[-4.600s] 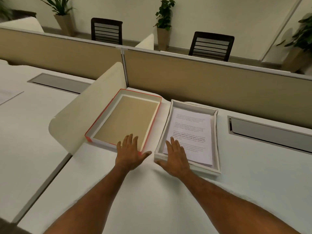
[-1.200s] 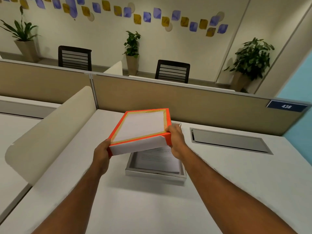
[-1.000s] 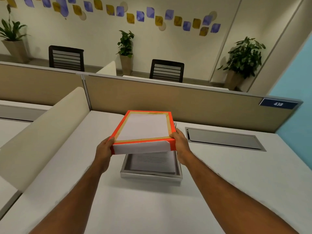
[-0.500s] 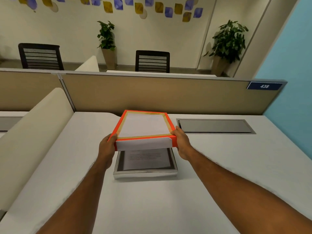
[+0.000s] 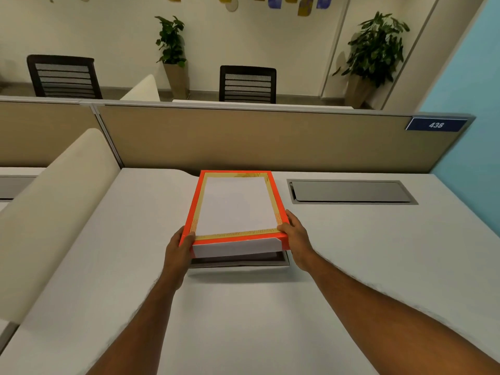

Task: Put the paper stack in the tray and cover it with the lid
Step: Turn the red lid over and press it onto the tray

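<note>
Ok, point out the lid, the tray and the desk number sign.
lid (image 5: 235, 204), head view, white top panel.
tray (image 5: 238, 262), head view, near wall under the lid.
desk number sign (image 5: 436, 125), head view, on its digits.

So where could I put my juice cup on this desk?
Bare desk lies in front of the tray, between the arms, and right of the lid, below the cable hatch. The middle is crowded: both hands hold the lid there.

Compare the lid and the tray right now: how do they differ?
The lid is orange-edged with a white top panel; the tray looks grey-white. The lid is held above the desk by the left hand and right hand; the tray rests on the desk, mostly hidden beneath it. Both are rectangular and roughly aligned.
</note>
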